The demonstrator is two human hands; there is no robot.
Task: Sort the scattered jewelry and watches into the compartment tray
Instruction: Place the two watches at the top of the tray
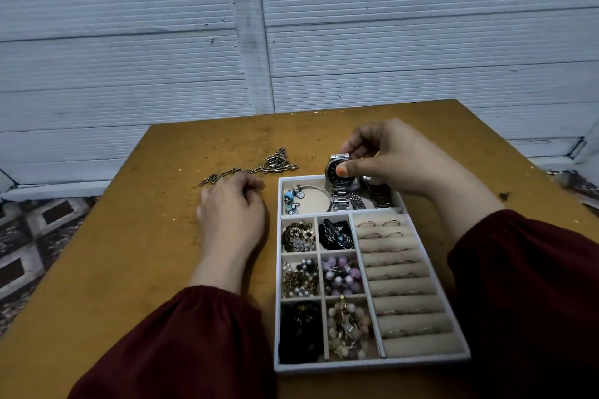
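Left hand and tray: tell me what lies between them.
Nothing but a narrow bare strip of table separates the left hand from the tray, as the head view shows.

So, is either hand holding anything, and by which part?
Right hand pinches the silver dark-dialled wristwatch by its round case, thumb on the dial; left hand holds nothing.

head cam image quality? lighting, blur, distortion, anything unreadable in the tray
Head view: dim, flat light with soft shadows; wide-angle bowing bends the wall slats and table edges; the watch pinched by the right hand reads fairly sharp, no strong glare; the black item in the tray's near-left compartment is crushed to dark, no detail; the rings are small and soft.
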